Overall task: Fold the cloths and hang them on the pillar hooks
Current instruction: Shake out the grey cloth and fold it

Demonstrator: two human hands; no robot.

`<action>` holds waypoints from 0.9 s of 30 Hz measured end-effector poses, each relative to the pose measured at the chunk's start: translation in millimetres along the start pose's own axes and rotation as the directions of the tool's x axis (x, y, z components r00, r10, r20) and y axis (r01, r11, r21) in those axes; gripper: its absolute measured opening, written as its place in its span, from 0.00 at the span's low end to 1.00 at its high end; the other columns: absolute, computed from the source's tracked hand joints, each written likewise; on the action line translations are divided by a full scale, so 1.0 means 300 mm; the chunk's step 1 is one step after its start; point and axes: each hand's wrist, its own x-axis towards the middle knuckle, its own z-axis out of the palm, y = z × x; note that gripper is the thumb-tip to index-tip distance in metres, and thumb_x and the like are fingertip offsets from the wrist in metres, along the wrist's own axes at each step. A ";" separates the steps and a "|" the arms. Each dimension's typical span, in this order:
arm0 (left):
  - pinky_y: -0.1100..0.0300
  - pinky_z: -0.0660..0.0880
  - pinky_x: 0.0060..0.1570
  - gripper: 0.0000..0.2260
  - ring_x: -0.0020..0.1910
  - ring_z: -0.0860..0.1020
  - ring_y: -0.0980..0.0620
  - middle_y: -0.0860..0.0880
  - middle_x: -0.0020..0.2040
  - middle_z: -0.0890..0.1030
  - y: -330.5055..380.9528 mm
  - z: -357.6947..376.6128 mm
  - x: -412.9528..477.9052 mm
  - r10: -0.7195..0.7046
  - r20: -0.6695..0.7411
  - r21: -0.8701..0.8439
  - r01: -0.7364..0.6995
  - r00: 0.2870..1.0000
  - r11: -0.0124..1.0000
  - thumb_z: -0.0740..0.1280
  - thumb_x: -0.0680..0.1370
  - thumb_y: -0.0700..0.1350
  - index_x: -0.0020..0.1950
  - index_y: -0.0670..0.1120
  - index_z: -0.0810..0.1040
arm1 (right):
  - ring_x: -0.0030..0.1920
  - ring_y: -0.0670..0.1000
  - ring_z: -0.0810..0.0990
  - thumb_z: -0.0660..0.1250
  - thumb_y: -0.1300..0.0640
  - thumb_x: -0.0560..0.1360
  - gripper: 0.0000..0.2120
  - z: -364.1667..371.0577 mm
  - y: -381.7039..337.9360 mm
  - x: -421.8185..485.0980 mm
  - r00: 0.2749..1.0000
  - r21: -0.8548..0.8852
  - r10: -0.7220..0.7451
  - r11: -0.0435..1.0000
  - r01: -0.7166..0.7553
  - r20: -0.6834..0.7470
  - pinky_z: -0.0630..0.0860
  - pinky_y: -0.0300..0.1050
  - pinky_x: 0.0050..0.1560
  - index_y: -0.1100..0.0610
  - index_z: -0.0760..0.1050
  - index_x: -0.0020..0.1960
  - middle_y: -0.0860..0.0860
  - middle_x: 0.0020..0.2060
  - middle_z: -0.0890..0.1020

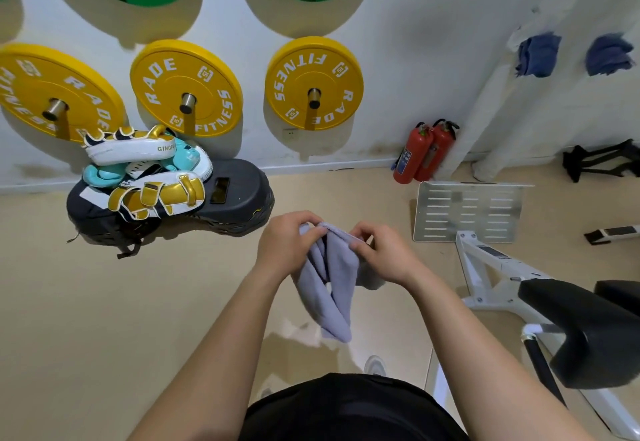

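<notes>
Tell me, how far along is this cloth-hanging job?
Done: a blue cloth and a second blue cloth hang on the pillar. In hand: the left hand and right hand pinch the top edge of a lilac cloth, which dangles, seemingly doubled over. Left: finish folding and hang it.

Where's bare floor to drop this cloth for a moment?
Bare floor lies left of the left hand holding the cloth, in front of the platform, and between platform and extinguishers by the wall. Right is crowded: metal plate, bench.
</notes>
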 end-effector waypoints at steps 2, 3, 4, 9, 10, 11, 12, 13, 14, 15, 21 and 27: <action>0.54 0.77 0.48 0.03 0.45 0.80 0.55 0.59 0.42 0.84 -0.007 -0.016 0.013 -0.013 -0.004 0.016 0.013 1.000 1.000 0.71 0.75 0.53 0.43 0.57 0.83 | 0.38 0.49 0.76 0.64 0.58 0.76 0.05 0.011 0.037 -0.004 0.999 -0.030 0.037 0.999 -0.036 0.016 0.75 0.48 0.43 0.49 0.76 0.43 0.46 0.39 0.80; 0.54 0.78 0.49 0.03 0.46 0.80 0.55 0.59 0.43 0.84 -0.009 -0.022 0.019 -0.016 -0.010 0.022 0.016 1.000 1.000 0.71 0.75 0.54 0.44 0.57 0.83 | 0.40 0.51 0.76 0.64 0.58 0.76 0.05 0.013 0.054 -0.006 0.998 -0.041 0.060 0.997 -0.060 0.011 0.74 0.48 0.43 0.50 0.76 0.43 0.47 0.39 0.80; 0.54 0.77 0.49 0.03 0.47 0.80 0.55 0.60 0.43 0.84 -0.012 -0.030 0.022 -0.020 -0.019 0.029 0.021 1.000 0.999 0.70 0.76 0.54 0.44 0.57 0.83 | 0.41 0.52 0.76 0.64 0.58 0.76 0.05 0.014 0.071 -0.009 0.997 -0.049 0.083 0.995 -0.082 0.003 0.73 0.47 0.43 0.51 0.75 0.43 0.48 0.39 0.80; 0.53 0.78 0.50 0.03 0.48 0.80 0.54 0.59 0.43 0.83 -0.019 -0.071 0.039 -0.066 -0.037 0.070 0.069 0.997 0.995 0.71 0.76 0.54 0.44 0.57 0.83 | 0.35 0.51 0.74 0.66 0.55 0.78 0.09 -0.008 0.143 -0.032 0.982 0.023 0.176 0.984 -0.174 -0.076 0.68 0.44 0.36 0.53 0.75 0.39 0.46 0.31 0.77; 0.52 0.78 0.50 0.03 0.47 0.80 0.53 0.59 0.42 0.83 -0.023 -0.077 0.042 -0.075 -0.042 0.074 0.078 0.996 0.994 0.71 0.76 0.54 0.44 0.57 0.83 | 0.34 0.50 0.73 0.68 0.54 0.77 0.10 -0.016 0.149 -0.035 0.975 0.054 0.193 0.981 -0.188 -0.109 0.68 0.44 0.35 0.52 0.76 0.37 0.46 0.30 0.77; 0.52 0.78 0.49 0.03 0.47 0.80 0.53 0.58 0.42 0.83 -0.026 -0.082 0.042 -0.085 -0.047 0.075 0.088 0.995 0.993 0.71 0.76 0.54 0.45 0.57 0.83 | 0.33 0.49 0.73 0.70 0.53 0.76 0.10 -0.025 0.151 -0.038 0.966 0.087 0.214 0.975 -0.203 -0.147 0.68 0.44 0.35 0.51 0.76 0.36 0.46 0.29 0.77; 0.52 0.79 0.49 0.03 0.47 0.80 0.53 0.58 0.41 0.83 -0.028 -0.085 0.043 -0.094 -0.049 0.073 0.098 0.994 0.993 0.71 0.76 0.53 0.45 0.57 0.83 | 0.32 0.48 0.74 0.72 0.52 0.74 0.10 -0.033 0.153 -0.038 0.953 0.116 0.240 0.968 -0.221 -0.184 0.69 0.44 0.35 0.50 0.77 0.35 0.45 0.29 0.78; 0.52 0.79 0.48 0.03 0.47 0.80 0.53 0.59 0.40 0.82 -0.028 -0.088 0.043 -0.099 -0.048 0.072 0.102 0.994 0.992 0.71 0.76 0.53 0.45 0.56 0.84 | 0.33 0.47 0.75 0.73 0.50 0.73 0.10 -0.041 0.153 -0.038 0.938 0.133 0.268 0.961 -0.244 -0.221 0.71 0.44 0.35 0.50 0.78 0.35 0.46 0.30 0.79; 0.52 0.79 0.48 0.04 0.46 0.80 0.53 0.59 0.40 0.82 -0.027 -0.091 0.042 -0.101 -0.047 0.071 0.104 0.994 0.992 0.71 0.77 0.53 0.45 0.56 0.84 | 0.34 0.48 0.77 0.74 0.49 0.72 0.10 -0.048 0.155 -0.038 0.919 0.139 0.298 0.953 -0.270 -0.259 0.72 0.45 0.35 0.50 0.79 0.35 0.46 0.31 0.80; 0.52 0.79 0.48 0.04 0.46 0.80 0.53 0.59 0.40 0.82 -0.027 -0.091 0.042 -0.100 -0.045 0.071 0.103 0.994 0.992 0.70 0.77 0.53 0.46 0.56 0.84 | 0.35 0.49 0.78 0.74 0.48 0.71 0.11 -0.053 0.158 -0.038 0.898 0.141 0.323 0.946 -0.293 -0.299 0.73 0.47 0.36 0.50 0.78 0.34 0.47 0.31 0.80; 0.52 0.78 0.49 0.04 0.46 0.79 0.55 0.57 0.42 0.83 -0.018 -0.051 0.042 -0.070 0.000 0.053 0.070 0.998 0.996 0.71 0.74 0.55 0.46 0.57 0.83 | 0.35 0.50 0.77 0.70 0.52 0.76 0.07 -0.054 0.102 -0.019 0.909 0.135 0.243 0.969 -0.209 -0.339 0.71 0.44 0.36 0.50 0.80 0.40 0.45 0.31 0.79; 0.56 0.73 0.47 0.14 0.45 0.77 0.54 0.56 0.42 0.79 0.044 -0.002 0.019 0.034 0.108 0.006 -0.035 0.994 0.999 0.74 0.73 0.48 0.57 0.59 0.80 | 0.33 0.43 0.77 0.72 0.52 0.74 0.15 0.003 -0.028 0.036 0.989 0.036 0.029 0.999 -0.024 -0.143 0.74 0.46 0.37 0.44 0.78 0.60 0.44 0.29 0.77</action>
